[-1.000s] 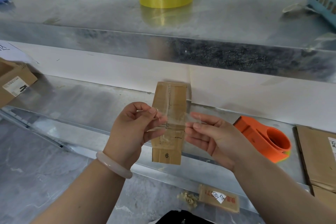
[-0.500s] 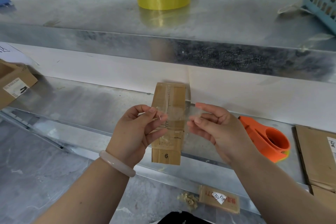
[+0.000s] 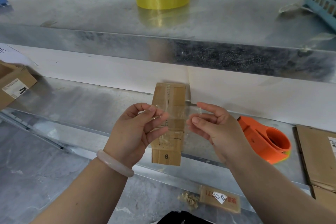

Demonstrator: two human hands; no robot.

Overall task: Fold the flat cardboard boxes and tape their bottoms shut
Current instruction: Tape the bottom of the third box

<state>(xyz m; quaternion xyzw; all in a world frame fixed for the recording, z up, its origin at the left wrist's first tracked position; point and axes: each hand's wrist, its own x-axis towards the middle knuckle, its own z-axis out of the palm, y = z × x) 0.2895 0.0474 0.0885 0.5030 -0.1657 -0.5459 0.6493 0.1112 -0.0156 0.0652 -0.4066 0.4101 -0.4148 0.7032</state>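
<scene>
Pinching clear tape strip [image 3: 177,114] | left hand [image 3: 134,132], right hand [image 3: 216,131] | over narrow cardboard box [image 3: 166,156]

Raised level with each other before the box [image 3: 170,94], the left hand [image 3: 136,131] at its left edge and the right hand [image 3: 218,129] at its right edge, palms turned inward, each pinch one end of a clear tape strip [image 3: 175,112] stretched between them.

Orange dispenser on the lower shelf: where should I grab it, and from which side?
Take the dispenser by its ring end, from above and the right. The ring's hollow faces up toward the camera, giving a hook-in hold; the narrow nose points away to the left. The right hand is nearest, but it holds the tape.
</scene>
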